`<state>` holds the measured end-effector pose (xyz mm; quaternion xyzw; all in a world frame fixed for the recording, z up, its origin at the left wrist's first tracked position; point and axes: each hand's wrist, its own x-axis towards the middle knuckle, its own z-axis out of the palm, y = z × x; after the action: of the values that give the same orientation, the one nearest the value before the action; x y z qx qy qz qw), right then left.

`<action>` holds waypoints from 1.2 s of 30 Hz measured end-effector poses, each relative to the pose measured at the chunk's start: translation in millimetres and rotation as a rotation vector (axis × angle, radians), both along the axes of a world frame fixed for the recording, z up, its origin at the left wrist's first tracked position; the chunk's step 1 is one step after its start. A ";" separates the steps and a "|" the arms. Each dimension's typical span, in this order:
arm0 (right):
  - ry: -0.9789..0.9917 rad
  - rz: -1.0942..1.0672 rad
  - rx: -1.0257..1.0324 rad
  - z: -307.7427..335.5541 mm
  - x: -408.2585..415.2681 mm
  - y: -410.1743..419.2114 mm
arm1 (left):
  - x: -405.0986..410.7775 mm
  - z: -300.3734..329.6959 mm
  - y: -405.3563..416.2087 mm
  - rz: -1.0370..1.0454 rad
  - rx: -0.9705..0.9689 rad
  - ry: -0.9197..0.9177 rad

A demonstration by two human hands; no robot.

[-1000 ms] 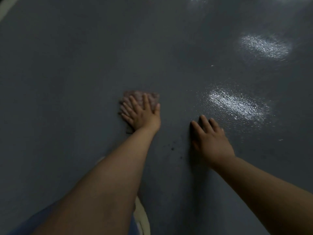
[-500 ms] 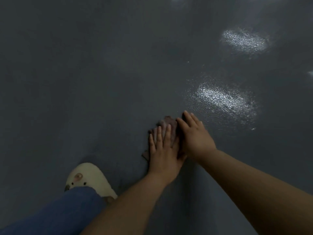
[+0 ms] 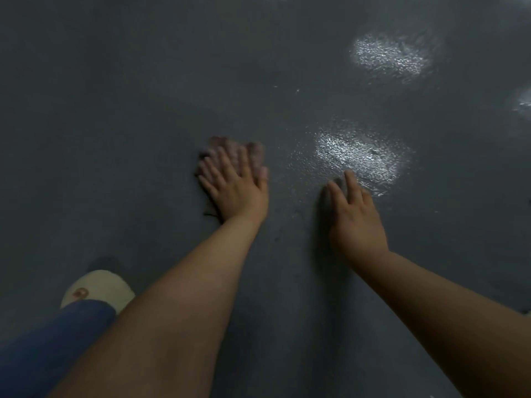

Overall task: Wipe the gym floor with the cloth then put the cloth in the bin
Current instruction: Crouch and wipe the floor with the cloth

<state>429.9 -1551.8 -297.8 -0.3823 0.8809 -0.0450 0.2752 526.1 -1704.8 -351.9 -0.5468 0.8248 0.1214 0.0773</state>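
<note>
A small dull-pink cloth [image 3: 230, 145] lies on the dark grey gym floor [image 3: 115, 139] near the middle of the view. My left hand [image 3: 235, 188] presses flat on it with straight, spread fingers, hiding most of it; the cloth and fingertips are blurred. My right hand [image 3: 355, 216] rests flat on the bare floor to the right, apart from the cloth, fingers straight and holding nothing. No bin is in view.
Bright patches of reflected light [image 3: 359, 156] shine on the floor ahead of my right hand and further back right. My cream shoe [image 3: 97, 288] and blue trouser leg [image 3: 48, 340] are at the lower left.
My left hand has slid the cloth away to the left and forward, out from beside my right hand. My right hand has stayed on the floor, now apart from the cloth.
</note>
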 end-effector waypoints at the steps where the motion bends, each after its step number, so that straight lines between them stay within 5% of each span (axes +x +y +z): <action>1: 0.009 -0.012 -0.014 -0.5 -1.3 1.6 | -3.3 -1.6 17.6 -0.150 -0.050 0.013; 6: 0.007 -0.067 -0.099 -6.4 -2.1 2.5 | 36.6 -1.7 88.3 -0.951 -0.048 0.036; 10: 0.014 -0.084 -0.140 -11.2 -0.3 4.8 | 61.8 -7.2 41.9 -1.506 -0.071 0.092; 12: 0.031 -0.097 -0.167 -12.1 -3.8 8.3 | 44.5 -4.6 12.6 -1.330 -0.093 0.064; 17: 0.050 -0.088 -0.149 -10.4 -20.0 25.2 | -31.1 3.3 -17.3 -0.190 -0.032 -0.045; 19: 0.076 -0.096 -0.166 -10.2 -28.4 30.5 | -57.3 5.4 -12.3 -0.029 -0.021 -0.008; 21: 0.081 -0.109 -0.152 -10.1 -36.1 32.7 | -72.4 7.0 3.8 -0.082 -0.001 -0.010; 27: 0.052 -0.267 -0.202 -7.0 -43.6 33.5 | -59.1 3.7 98.8 -0.822 0.060 0.019; 30: 0.051 -0.320 -0.257 -11.1 -36.8 38.6 | -38.1 13.1 111.5 -1.034 0.177 0.096; 32: 0.070 -0.319 -0.358 -15.4 -27.5 42.6 | -27.0 19.8 101.0 -1.014 0.285 0.201; 36: 0.142 0.020 -0.388 -29.0 -0.4 54.7 | -3.0 28.5 84.8 -0.562 0.224 0.302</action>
<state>429.5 -1497.1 -326.8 -0.4393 0.8690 -0.1842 0.1338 523.2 -1620.0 -323.3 -0.2619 0.9269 0.2650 0.0443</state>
